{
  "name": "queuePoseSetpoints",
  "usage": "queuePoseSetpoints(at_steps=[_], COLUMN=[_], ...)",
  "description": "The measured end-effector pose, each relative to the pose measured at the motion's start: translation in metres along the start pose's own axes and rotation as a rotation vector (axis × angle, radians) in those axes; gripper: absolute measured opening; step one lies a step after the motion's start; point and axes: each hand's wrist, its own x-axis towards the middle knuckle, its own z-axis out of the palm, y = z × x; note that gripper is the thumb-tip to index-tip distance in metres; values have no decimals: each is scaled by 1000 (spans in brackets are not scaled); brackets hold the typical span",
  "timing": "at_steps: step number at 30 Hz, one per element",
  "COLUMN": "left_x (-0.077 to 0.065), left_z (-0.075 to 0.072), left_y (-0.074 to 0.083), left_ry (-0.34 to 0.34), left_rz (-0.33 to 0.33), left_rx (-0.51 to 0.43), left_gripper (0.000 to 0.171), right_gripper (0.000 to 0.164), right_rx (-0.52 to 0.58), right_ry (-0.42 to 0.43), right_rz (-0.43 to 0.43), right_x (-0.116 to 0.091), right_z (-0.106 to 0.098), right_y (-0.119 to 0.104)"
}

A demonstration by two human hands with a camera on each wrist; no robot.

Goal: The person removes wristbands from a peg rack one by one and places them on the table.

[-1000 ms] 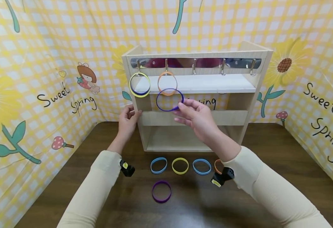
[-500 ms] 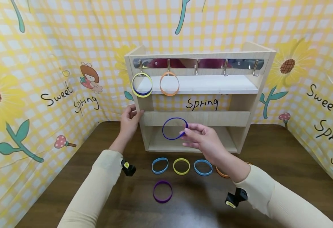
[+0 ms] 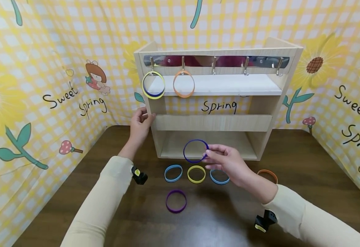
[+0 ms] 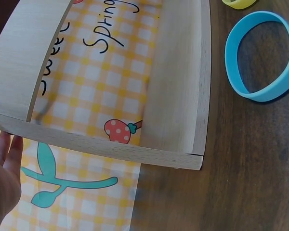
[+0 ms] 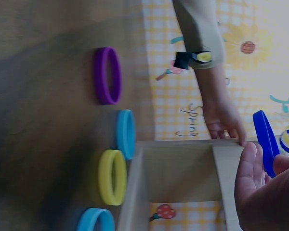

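My right hand (image 3: pixel 229 163) pinches a dark blue silicone wristband (image 3: pixel 195 162) by its right side, in front of the shelf's bottom compartment. In the right wrist view this wristband (image 5: pixel 264 137) stands nearly edge-on between thumb and fingers. At the left side panel of the wooden shelf (image 3: pixel 214 122), my left hand (image 3: pixel 140 127) grips the panel edge, thumb toward the front. The left wrist view shows only part of that hand (image 4: pixel 4 178) against the panel. On the leftmost hook hang a yellow wristband (image 3: pixel 153 98) and a dark blue one; the second hook holds an orange wristband (image 3: pixel 184 96).
A metal hook rail (image 3: pixel 198 61) runs along the shelf top; its three right hooks are bare. Before the shelf on the table (image 3: pixel 106 206) lie two light blue wristbands (image 3: pixel 173 181), a yellow one (image 3: pixel 196 182), an orange one (image 3: pixel 267 171) and a purple one (image 3: pixel 176 211).
My right hand has moved down and slightly right with the dark blue wristband, from before the orange wristband to just above the table row. The left hand stays at the panel.
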Motion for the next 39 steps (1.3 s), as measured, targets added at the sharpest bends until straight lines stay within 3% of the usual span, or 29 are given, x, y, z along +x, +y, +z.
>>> queuePoseSetpoints(at_steps=[15,25,39], left_x=[0,3,2], left_z=[0,2,2], left_y=[-3,-2,-3], left_ry=[24,12,19], left_rz=[-6,9,21], left_rx=[-9,-16,-17], left_gripper=[38,38,32], right_gripper=[40,47,42], right_rx=[-22,-86,-129], right_ry=[-84,-90,-112], right_rz=[89,155,179], right_x=[-19,-27,-34], right_z=[-13,-16,-22], right_y=[45,72,87])
